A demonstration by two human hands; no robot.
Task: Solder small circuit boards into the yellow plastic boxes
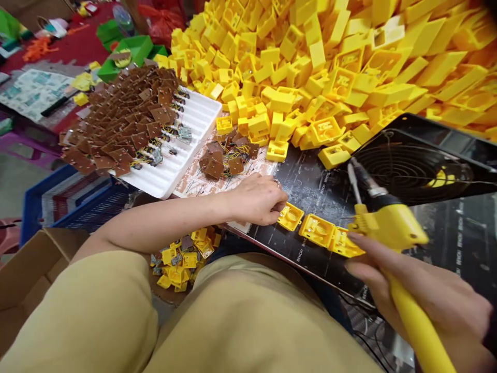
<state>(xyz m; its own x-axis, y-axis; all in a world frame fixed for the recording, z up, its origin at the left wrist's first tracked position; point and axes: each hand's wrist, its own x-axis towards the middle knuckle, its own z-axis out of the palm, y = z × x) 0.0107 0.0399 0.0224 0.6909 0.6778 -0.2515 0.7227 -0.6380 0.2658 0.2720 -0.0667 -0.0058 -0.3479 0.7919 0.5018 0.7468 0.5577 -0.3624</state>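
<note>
My right hand [419, 285] grips a yellow soldering gun [396, 223] by its handle, its metal tip pointing up and away over the bench. Below the gun, a row of open yellow plastic casings [317, 230] lies on the black bench top. My left hand [258, 199] is closed, with curled fingertips at the left edge of the leftmost casing [291, 216], and the fingers partly hide that end. Just beyond this hand sits a small heap of brown circuit boards [217, 161] with yellow wires.
A white ribbed tray [194, 124] at the left carries many brown boards [128, 114]. Yellow casings [295, 67] are piled high at the back. A black fan [411, 160] stands at the right. Below the bench are more casings [186, 259], a cardboard box [34, 274] and a blue crate [81, 207].
</note>
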